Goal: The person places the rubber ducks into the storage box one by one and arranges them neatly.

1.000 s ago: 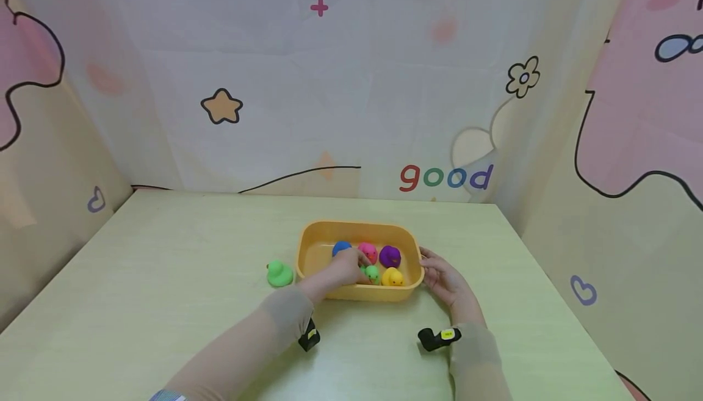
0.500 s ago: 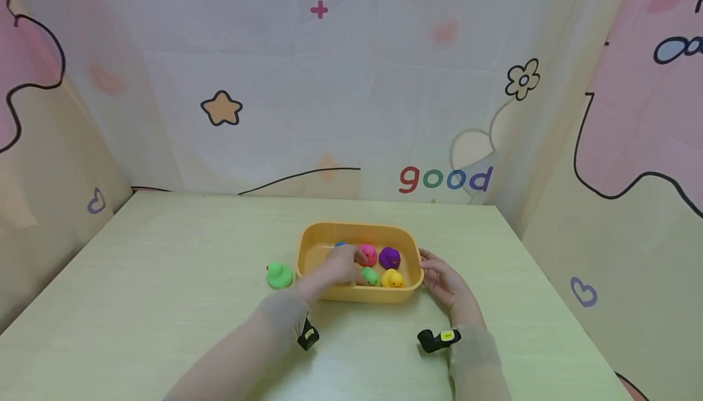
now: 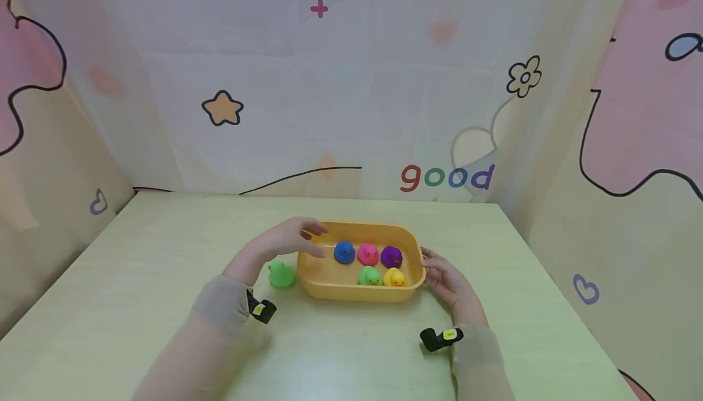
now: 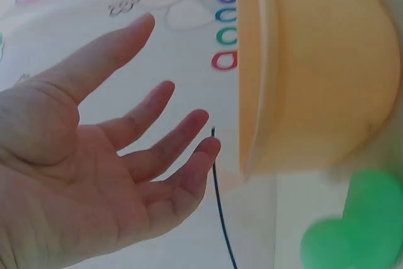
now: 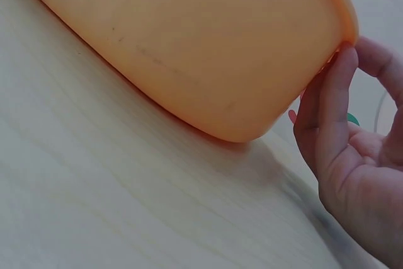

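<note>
A yellow plastic tub (image 3: 351, 292) sits on the table. Inside it are rubber ducks: a blue duck (image 3: 344, 252), a pink duck (image 3: 368, 254), a purple duck (image 3: 392, 257), a light green duck (image 3: 370, 276) and a yellow duck (image 3: 395, 277). Outside, just left of the tub, lies a green duck (image 3: 282, 274). My left hand (image 3: 291, 237) hovers over the tub's left end, fingers spread and holding nothing; its palm shows in the left wrist view. With bent fingers, my right hand (image 5: 359, 137) holds the tub's right end at the rim.
The pale table (image 3: 181, 254) has a printed cloth backdrop (image 3: 274, 83) behind it and on both sides. A black wrist camera (image 3: 261, 309) sits on the left wrist, and another black camera (image 3: 441, 338) on the right.
My left hand has let go of the light green duck, leaving it beside the yellow one, and moved left out of the tub's middle. The blue duck shows fully. My right hand stays at the rim.
</note>
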The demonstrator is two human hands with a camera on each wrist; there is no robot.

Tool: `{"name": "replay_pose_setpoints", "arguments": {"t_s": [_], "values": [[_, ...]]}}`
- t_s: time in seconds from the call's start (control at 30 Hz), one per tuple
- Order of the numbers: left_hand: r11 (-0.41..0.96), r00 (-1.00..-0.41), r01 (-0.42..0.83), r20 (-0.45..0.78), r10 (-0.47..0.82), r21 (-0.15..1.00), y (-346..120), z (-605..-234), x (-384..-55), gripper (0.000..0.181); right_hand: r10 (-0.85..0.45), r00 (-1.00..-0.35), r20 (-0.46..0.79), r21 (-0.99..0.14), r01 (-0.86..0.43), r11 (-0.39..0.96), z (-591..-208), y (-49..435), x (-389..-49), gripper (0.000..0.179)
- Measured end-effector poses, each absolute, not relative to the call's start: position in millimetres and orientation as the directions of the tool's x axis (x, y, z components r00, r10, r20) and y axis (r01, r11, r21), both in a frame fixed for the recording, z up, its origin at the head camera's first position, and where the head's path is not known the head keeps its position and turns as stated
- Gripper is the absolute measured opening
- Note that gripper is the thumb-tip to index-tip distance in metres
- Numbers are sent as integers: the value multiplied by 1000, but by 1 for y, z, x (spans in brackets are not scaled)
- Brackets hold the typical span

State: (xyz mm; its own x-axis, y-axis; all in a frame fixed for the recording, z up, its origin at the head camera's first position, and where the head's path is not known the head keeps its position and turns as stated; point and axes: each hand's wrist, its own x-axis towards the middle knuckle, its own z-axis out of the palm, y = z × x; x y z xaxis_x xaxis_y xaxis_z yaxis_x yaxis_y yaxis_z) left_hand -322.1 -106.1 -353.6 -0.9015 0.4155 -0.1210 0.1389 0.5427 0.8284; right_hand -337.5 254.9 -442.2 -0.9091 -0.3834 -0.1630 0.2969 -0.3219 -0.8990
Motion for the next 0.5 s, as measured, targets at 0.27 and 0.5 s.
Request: {"name": "replay_pose_setpoints", "arguments": {"t_s": [0.27,0.5], "values": [[545,-912,108,-135,387,831,-162,-357,-320,62,-367,-912,-182,-898,306,-315,-440,255,-337,66],[477,-902,102,-121,414,873,-196,-374,-315,66,-356,-915,-188,-884,316,-344,-449,257,-343,64]]}}
